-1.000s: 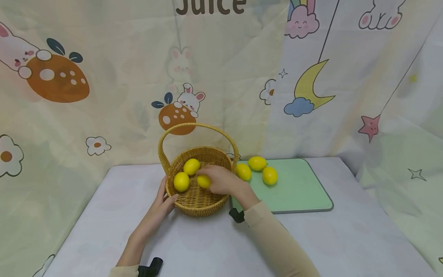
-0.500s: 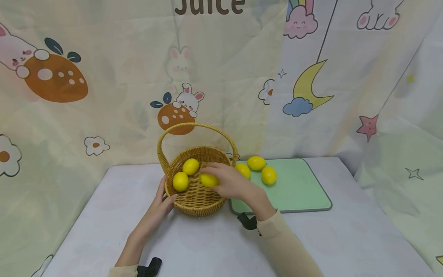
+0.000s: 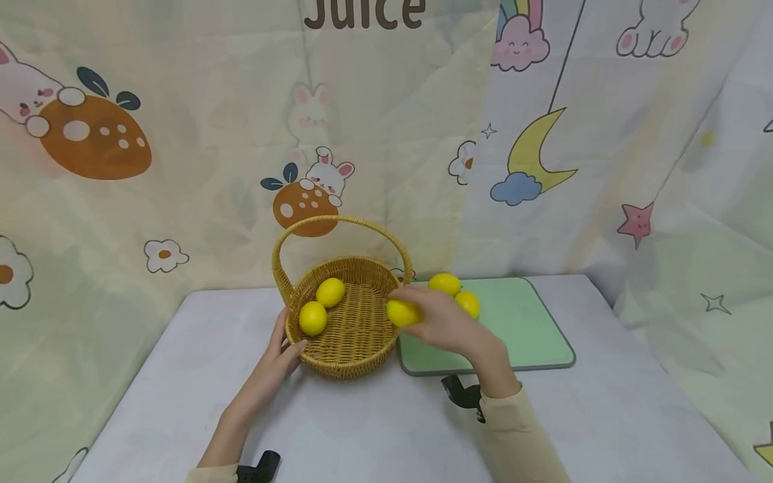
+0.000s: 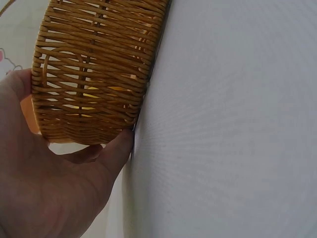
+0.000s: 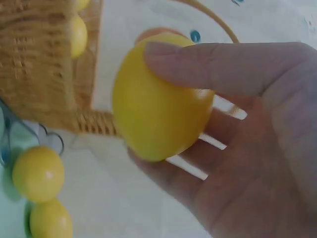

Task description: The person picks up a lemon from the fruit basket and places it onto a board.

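Lemon point(image 3: 403, 312): gripped in right hand point(image 3: 449, 324), thumb and fingers curled round it, held over the basket point(image 3: 356, 349) rim beside the green board point(image 3: 531, 329). Left hand point(image 3: 273, 365): fingers relaxed, steadying the basket wall on the surface point(image 3: 374, 429). Advice: lift clear of the handle point(image 3: 338, 225). Two lemons point(image 3: 321, 305) remain inside; two, perhaps three, board lemons point(image 3: 455, 292) crowd the landing spot.

Soft, even light is filling the scene, casting only faint shadows on the worktop point(image 3: 374, 429). The right wrist view is blurring the lemon point(image 5: 158, 99) and basket point(image 5: 44, 64); the head view is bending at its edges.
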A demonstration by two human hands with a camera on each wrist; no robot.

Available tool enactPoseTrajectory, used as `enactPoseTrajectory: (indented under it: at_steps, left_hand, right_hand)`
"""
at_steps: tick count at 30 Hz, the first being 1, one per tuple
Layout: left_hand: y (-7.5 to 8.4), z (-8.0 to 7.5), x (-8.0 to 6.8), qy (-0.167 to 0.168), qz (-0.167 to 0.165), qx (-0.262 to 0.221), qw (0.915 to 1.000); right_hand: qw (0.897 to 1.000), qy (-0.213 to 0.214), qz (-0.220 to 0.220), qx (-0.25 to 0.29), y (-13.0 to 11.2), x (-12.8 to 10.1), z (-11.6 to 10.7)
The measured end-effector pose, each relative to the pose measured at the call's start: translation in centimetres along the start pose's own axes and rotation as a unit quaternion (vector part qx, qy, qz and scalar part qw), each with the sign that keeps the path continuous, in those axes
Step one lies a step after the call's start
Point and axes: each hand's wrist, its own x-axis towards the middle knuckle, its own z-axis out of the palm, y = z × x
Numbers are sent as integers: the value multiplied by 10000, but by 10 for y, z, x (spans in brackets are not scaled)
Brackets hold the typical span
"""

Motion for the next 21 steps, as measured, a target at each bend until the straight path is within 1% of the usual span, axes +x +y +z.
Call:
enactPoseTrajectory:
  at_steps: [4,8,10,16,21]
  left_hand:
    - [-1,0,0,-10,15,-68,10000]
    - [0,0,0,0,27,-50,10000]
    - [0,1,0,10,16,-37,10000]
    - [0,1,0,15,-6,-23,10000]
    - [1,1,0,12,19,-36,10000]
  right_hand:
    - [9998,63,171,99,9,-7,-7]
    - [9997,99,211,33,21,-10,-10]
    - [9995,81,317,15,27,-11,-9]
    - [9973,-168,720,30,39,-12,-4]
    - [9970,-326,704,-21,51,-8,8]
